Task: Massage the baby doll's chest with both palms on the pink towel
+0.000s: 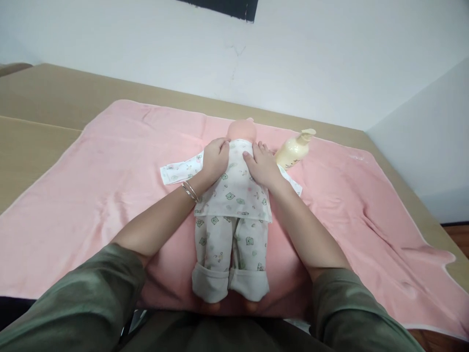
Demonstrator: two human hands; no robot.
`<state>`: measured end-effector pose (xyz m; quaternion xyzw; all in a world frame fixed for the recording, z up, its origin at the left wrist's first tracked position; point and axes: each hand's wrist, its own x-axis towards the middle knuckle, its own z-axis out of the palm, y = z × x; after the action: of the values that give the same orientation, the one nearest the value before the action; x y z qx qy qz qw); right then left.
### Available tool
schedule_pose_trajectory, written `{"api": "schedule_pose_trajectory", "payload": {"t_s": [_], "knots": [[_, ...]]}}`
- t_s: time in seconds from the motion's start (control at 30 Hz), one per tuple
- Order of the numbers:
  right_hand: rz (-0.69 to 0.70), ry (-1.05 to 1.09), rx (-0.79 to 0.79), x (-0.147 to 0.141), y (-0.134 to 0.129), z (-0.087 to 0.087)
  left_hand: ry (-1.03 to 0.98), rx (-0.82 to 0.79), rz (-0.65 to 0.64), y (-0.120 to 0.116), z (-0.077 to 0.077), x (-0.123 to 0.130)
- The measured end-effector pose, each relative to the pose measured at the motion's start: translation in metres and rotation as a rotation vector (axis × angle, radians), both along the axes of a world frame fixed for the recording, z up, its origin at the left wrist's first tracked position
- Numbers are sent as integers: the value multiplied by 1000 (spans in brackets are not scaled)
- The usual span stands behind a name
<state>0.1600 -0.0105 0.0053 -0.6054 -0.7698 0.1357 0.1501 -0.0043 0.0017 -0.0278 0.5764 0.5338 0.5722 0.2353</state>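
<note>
A doll lies on a pink blanket, its head toward the wall. It wears a white printed shirt and matching trousers with folded cuffs. At the doll's left-hand shoulder in view, my left hand is closed on the shirt's edge near the neck. My right hand lies on the other shoulder, fingers spread, thumb on the shirt front. The shirt's sleeves stretch out to both sides, partly hidden by my hands.
A pale yellow pump bottle lies tilted on the blanket, just beyond my right hand. The blanket covers much of a wooden table, which stands against a white wall. A black panel shows at the top.
</note>
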Motion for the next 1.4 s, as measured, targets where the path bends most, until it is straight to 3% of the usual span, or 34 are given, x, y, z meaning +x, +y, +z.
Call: {"api": "schedule_pose_trajectory", "payload": {"t_s": [0.1,0.2,0.3,0.37,0.47,0.6,0.67,0.8,0.9,1.0,1.1,1.2,1.33,1.4], "knots": [[36,-57,82,-16,-27,0,-131,-18,23,0,0,1],[295,-126,191,-33,-51,2,-287,-27,56,1,0,2],[440,-138,166,-31,-43,4,-343,-4,72,0,0,2],[404,-98,105,-20,-24,4,-338,0,78,0,-1,3],[203,-6,73,-7,1,1,-333,-4,113,-1,-1,3],[-41,-18,62,-18,-13,-3,-348,14,138,-1,-2,4],[-28,-89,97,-31,-35,-3,-355,11,144,-2,-2,5],[182,-165,223,-47,-69,-3,-353,-2,153,-3,0,6],[302,-159,201,-41,-61,0,-352,-31,155,-2,1,6],[357,-111,145,-26,-32,1,-342,-40,155,-1,0,6],[289,-15,111,-11,-1,-1,-329,-23,157,-1,-1,6],[163,45,95,-4,9,-5,-316,-28,157,-3,-1,6],[-41,-9,125,-17,-16,-10,-349,-52,169,-3,-1,8],[-15,-51,183,-28,-35,-10,-386,-83,155,-1,0,8]]}}
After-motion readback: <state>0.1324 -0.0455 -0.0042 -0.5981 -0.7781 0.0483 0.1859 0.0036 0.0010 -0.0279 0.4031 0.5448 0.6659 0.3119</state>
